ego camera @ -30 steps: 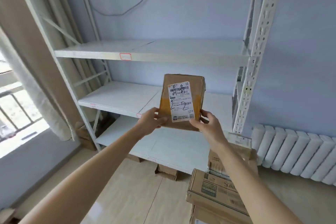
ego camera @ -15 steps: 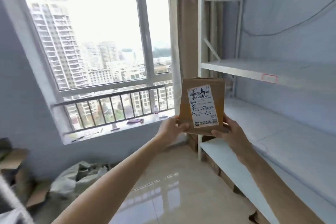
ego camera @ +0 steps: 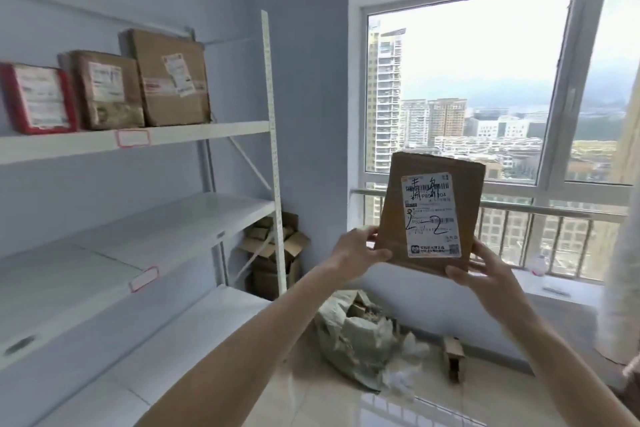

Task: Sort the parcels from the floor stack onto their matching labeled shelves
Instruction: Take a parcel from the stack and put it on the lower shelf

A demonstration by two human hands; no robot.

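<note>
**Parcel up, label out**

Brown parcel [ego camera: 429, 211] held upright in mid-air in front of the window [ego camera: 485, 80] — left hand [ego camera: 360, 250] and right hand [ego camera: 485, 270] each clamped on a bottom corner. Looks light, stiff cardboard; grip the edges, pref. low. Shelf rack [ego camera: 194, 130] off to the left w/ three parcels up top — tags unreadable.

Left hand [ego camera: 356, 251], right hand [ego camera: 479, 270], raised, gripping.

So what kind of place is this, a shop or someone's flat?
Probably a spare room in a high-rise flat used for sorting parcels: a white rack holds labelled boxes, both hands hold a parcel, and the window looks out over tower blocks.
</note>
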